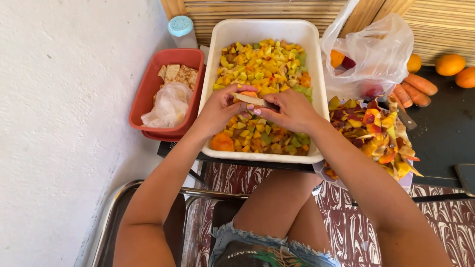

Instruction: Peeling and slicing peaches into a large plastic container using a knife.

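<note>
Head view shows both hands meeting above a white rectangular tub [217, 64] filled with diced yellow, green and orange fruit [264, 66]. The left hand [220, 110] is curled around a piece of orange fruit [248, 94], fingertips pinching it. The right hand [289, 111] is clenched on a knife whose pale blade [246, 99] lies across that piece, just under the left fingers; its handle is hidden in the fist. Left of the left hand sits a red tub [148, 94] holding crackers and a crumpled white bag [169, 105]. Right of the right hand lies a heap of fruit peels [373, 131], with a clear plastic bag [376, 49] and carrots [414, 89] beyond it.
</note>
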